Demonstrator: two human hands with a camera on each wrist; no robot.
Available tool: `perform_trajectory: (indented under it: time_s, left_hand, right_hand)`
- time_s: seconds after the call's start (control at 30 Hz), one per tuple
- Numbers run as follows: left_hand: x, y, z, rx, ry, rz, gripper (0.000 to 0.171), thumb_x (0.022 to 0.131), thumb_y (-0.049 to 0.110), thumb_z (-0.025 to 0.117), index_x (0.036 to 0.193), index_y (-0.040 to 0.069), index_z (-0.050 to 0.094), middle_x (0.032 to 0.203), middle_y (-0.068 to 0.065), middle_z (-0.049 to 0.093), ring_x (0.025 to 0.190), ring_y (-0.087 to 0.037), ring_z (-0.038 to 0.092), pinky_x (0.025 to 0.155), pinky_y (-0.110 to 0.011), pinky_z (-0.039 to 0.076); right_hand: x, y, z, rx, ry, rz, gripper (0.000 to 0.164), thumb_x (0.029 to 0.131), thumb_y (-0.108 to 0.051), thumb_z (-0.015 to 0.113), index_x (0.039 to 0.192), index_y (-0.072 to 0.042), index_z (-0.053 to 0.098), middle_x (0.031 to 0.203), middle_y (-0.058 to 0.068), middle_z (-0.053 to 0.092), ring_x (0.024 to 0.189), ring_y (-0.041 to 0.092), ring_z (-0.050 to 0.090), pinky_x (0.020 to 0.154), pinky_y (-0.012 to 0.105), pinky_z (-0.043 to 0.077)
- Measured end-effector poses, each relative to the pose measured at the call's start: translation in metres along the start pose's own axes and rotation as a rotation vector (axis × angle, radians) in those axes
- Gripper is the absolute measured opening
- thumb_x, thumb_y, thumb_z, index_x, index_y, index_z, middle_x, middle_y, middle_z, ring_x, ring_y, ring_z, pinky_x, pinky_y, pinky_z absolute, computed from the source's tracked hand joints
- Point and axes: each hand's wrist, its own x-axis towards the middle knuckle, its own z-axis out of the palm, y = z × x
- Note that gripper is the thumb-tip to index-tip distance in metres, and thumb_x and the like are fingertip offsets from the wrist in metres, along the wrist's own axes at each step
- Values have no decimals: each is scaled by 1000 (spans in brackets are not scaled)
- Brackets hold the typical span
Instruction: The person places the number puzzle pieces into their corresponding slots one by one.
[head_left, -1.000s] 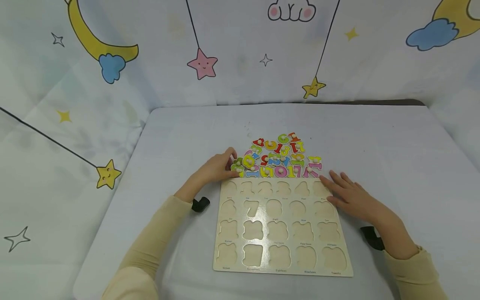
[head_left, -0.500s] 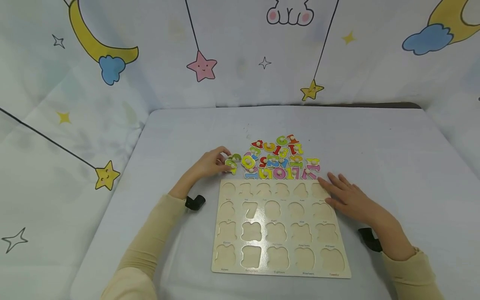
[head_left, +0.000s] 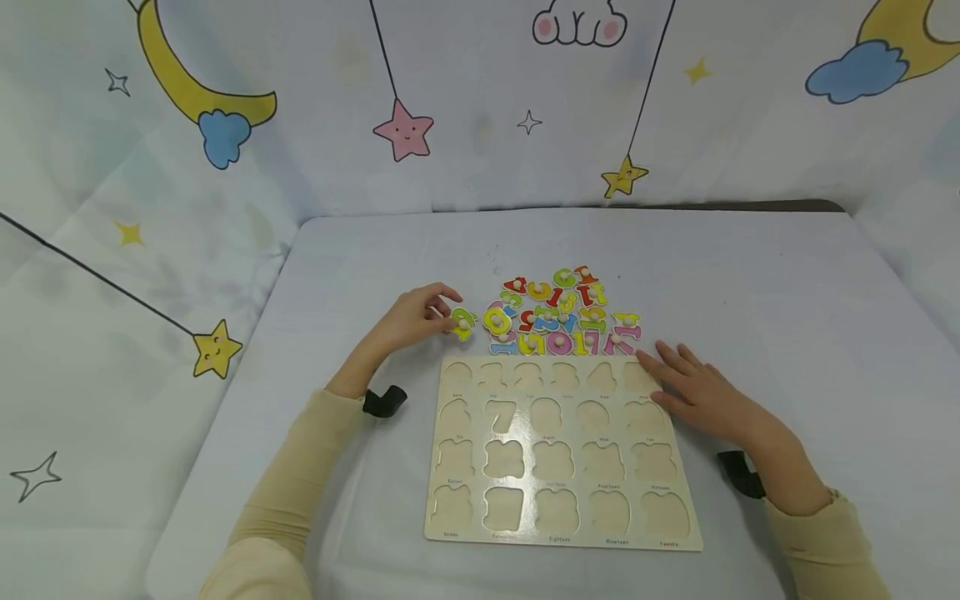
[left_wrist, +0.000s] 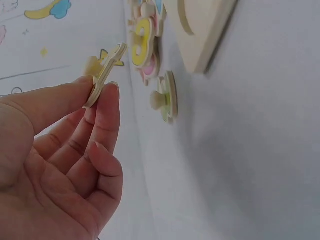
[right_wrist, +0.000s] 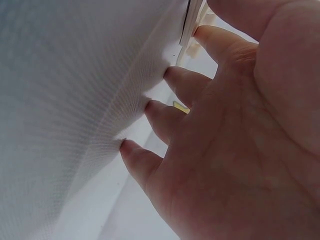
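My left hand (head_left: 416,317) pinches a knobbed number puzzle piece (left_wrist: 106,75) between thumb and forefinger, left of the heap. The piece stands edge-on in the left wrist view, clear of the tabletop. Below it, a green knobbed puzzle piece (left_wrist: 169,97) lies on the white cloth. Several colourful number pieces (head_left: 558,342) are heaped just beyond a wooden puzzle board (head_left: 525,450) with bare number-shaped recesses. At the board's far right corner, my right hand (head_left: 701,392) rests with fingers spread, forefinger at the board's edge and other fingertips pressing the cloth.
A white cloth-covered table (head_left: 360,275) surrounds the board. Behind it hangs a fabric backdrop (head_left: 480,75) printed with moons and stars. A black wrist mount (head_left: 385,402) sits under my left wrist, another black mount (head_left: 741,473) by the right.
My left hand has moved left from the heap, drawing two green pieces away from it, and has lifted one. My right hand stays at the board's corner.
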Motion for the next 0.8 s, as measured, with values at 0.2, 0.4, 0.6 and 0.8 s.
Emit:
perform_trajectory:
  time_s: [0.2,0.4,0.6,0.8]
  left_hand:
    - [-4,25,9,-3,18,100,22,84,5,70,104,3,62,85,-5,62,72,-23,62,66,-30,49]
    - [-14,61,22,8,13,242,18,84,6,70,101,4,63,85,-1,64,71,-12,60,65,-26,49]
    - [-20,97,56,28,-111,372,21,86,8,68,106,5,63,85,1,64,70,-6,61,65,-21,48]
    - [-21,110,110,66,-361,432,24,89,9,64,113,7,64,87,4,62,70,2,57,68,-13,44]
  right_hand:
    - [3,4,0,-10,-2,-2,63,96,-34,52,149,-15,25,148,29,15,131,53,6,95,70,9]
    - [6,6,-1,-1,4,-7,62,96,-34,52,148,-15,26,148,28,14,132,52,4,96,69,8]
    - [5,7,0,7,13,0,63,95,-33,53,148,-14,26,148,28,14,132,51,4,96,69,8]
    - [5,5,1,6,-15,19,63,96,-35,52,148,-13,25,149,28,13,132,52,3,96,69,8]
